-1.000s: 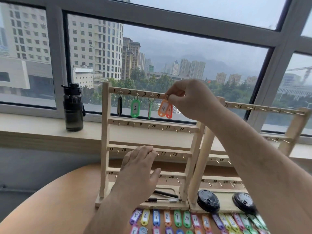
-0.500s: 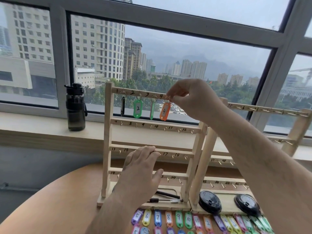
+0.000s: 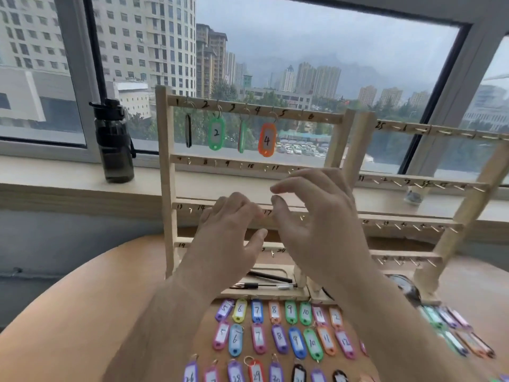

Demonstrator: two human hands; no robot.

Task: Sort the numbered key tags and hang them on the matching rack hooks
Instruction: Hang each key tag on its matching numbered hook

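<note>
Hanging from the hook marked 4 on the top rail of the pale wooden rack (image 3: 167, 188), the orange oval plastic key tag (image 3: 266, 139) shows a black 4 on its white label and is clear of both hands. On the same rail hang a green tag numbered 2 (image 3: 216, 132), a black tag (image 3: 188, 130) at hook 1 and a second green tag (image 3: 241, 136) turned edge-on at hook 3. The rack stands at the far edge of the round brown tabletop (image 3: 82, 312), and rows of coloured numbered tags (image 3: 278, 336) lie flat in front of it, towards the near edge.

The right hand (image 3: 316, 224) is empty, its fingers (image 3: 286, 186) loosely spread, thumb and forefinger apart. The left hand (image 3: 228, 244) holds nothing either; its relaxed fingers lie over the rack's third rail.

Half a second ago the right hand was up at the top rail, pinching the ring of tag 4; it has since let go and dropped to the third rail's height. The left hand has stayed put.

A second wooden rack (image 3: 429, 186) stands to the right, and a dark drinking bottle (image 3: 114, 142) is on the windowsill.
</note>
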